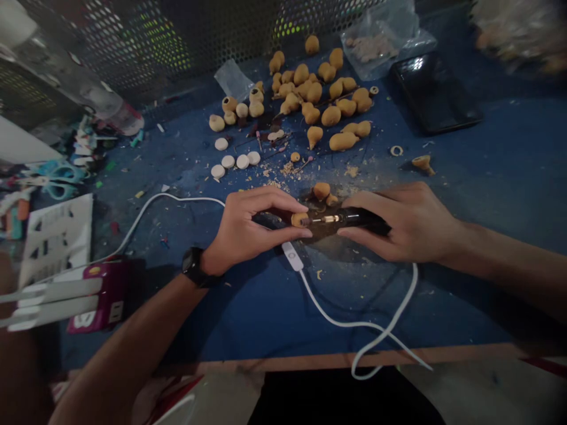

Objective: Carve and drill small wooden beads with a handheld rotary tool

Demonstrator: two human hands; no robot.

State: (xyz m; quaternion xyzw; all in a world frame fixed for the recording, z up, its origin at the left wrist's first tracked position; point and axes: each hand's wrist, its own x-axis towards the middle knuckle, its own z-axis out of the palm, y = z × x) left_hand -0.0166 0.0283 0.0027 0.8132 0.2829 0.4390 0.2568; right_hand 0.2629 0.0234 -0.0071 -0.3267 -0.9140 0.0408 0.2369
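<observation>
Between the thumb and fingers of my left hand (252,221) is a small tan gourd piece (300,220). My right hand (403,221) wraps round a black rotary tool (361,218) with a brass-coloured collet. Its thin bit points left and meets the gourd piece; whether it has entered it I cannot tell. A broken gourd (322,190) lies just behind the tool. Under my left hand a white inline switch (292,256) sits on a white cable (325,316).
Small gourds (310,91) are heaped at the back, with white discs (242,161) and shavings before them. A black phone-like slab (436,94) lies back right. Blue scissors (62,180), a printed sheet (57,236) and a magenta power bank (104,295) with white plugs occupy the left.
</observation>
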